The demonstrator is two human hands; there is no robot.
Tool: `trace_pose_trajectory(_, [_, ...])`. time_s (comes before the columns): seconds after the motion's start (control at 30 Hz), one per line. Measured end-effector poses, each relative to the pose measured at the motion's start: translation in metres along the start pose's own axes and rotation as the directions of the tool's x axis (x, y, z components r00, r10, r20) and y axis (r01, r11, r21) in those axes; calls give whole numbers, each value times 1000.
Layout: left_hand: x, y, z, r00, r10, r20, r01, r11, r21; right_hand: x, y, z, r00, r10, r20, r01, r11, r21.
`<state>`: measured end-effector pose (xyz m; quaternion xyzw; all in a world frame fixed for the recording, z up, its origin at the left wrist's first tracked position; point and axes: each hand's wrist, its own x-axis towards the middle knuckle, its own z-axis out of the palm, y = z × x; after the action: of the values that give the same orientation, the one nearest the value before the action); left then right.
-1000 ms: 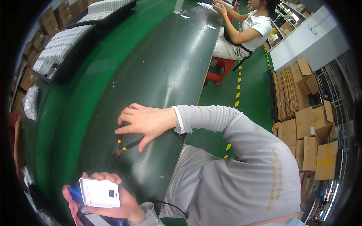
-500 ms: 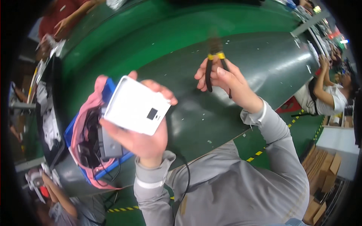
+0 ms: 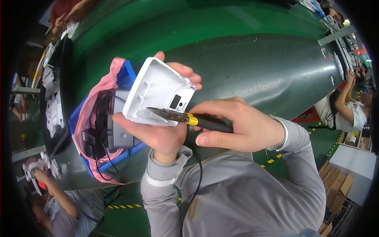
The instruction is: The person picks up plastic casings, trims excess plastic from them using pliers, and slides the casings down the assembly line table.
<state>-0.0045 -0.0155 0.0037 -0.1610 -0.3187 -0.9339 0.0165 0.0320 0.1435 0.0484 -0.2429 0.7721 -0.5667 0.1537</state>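
My left hand (image 3: pixel 162 136) holds a white plastic housing (image 3: pixel 156 87), its hollow inside facing up, with a dark rectangular opening and a small round hole near one edge. Fingers wrap its far side while the thumb lies along the near left. In my right hand (image 3: pixel 241 124) is a pair of pliers (image 3: pixel 167 114) with yellow-and-black grips, closed or nearly so. Their dark jaws point left over the housing's near inner edge; whether the tips touch it I cannot tell.
Left of my hands stands a blue bin (image 3: pixel 128 73) with a pink mesh bag (image 3: pixel 92 98), a grey box (image 3: pixel 121 136) and black cables. A black tray (image 3: pixel 67 79) of white parts lies further left. A green belt (image 3: pixel 158 23) runs along the far side; co-workers sit at both sides.
My right hand has brought the pliers down and left, from upright over the table to across the housing. The housing has tilted to show its inside.
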Motion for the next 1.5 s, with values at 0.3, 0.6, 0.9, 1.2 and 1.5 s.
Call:
trace_pose_trajectory(0.3, [-4, 1, -3, 1000, -29, 8, 27, 987, 157, 0, -4, -1, 1000, -14, 8, 15, 996, -89])
trace_pose_trajectory(0.6, [-5, -1, -1, 999, -35, 13, 32, 980, 195, -1, 1, 3, 995, -85, -42, 82, 993, -85])
trace_pose_trajectory(0.9, [-5, -4, -4, 999, -28, 37, 23, 992, 123, 0, -3, 1, 999, -36, -6, 36, 998, -56])
trace_pose_trajectory(1.2, [-6, -6, -4, 1000, 2, 24, -3, 998, 63, 0, 0, 7, 999, -30, -10, 31, 1000, 6])
trace_pose_trajectory(1.5, [-6, -9, -3, 996, 80, 38, -81, 996, 28, 0, 3, 12, 998, -63, -18, 64, 997, 41])
